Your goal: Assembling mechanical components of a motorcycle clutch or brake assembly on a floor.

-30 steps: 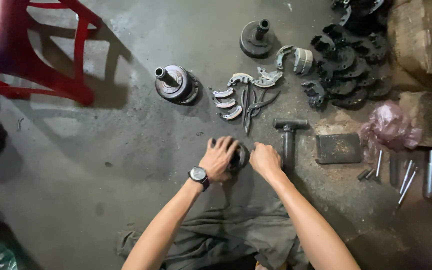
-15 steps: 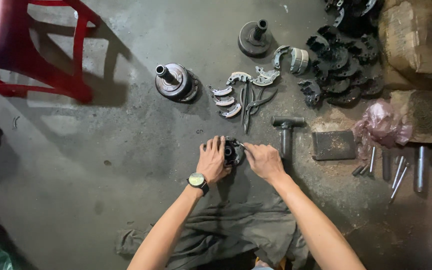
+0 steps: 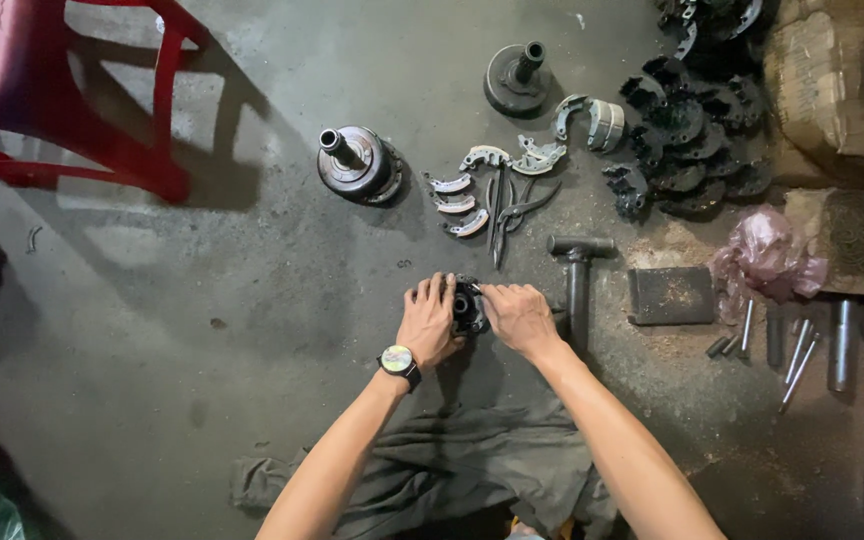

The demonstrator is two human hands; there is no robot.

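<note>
Your left hand (image 3: 430,322) and right hand (image 3: 518,316) clamp the dark clutch part (image 3: 466,308) between them, steadying it on the floor (image 3: 202,330).

Two hub drums (image 3: 357,165); three shoe linings (image 3: 452,203); one red chair (image 3: 62,90).

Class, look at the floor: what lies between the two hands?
In the head view, a small dark round metal part sits between the left hand and the right hand; both hands touch it. No bare floor shows between them.
</note>
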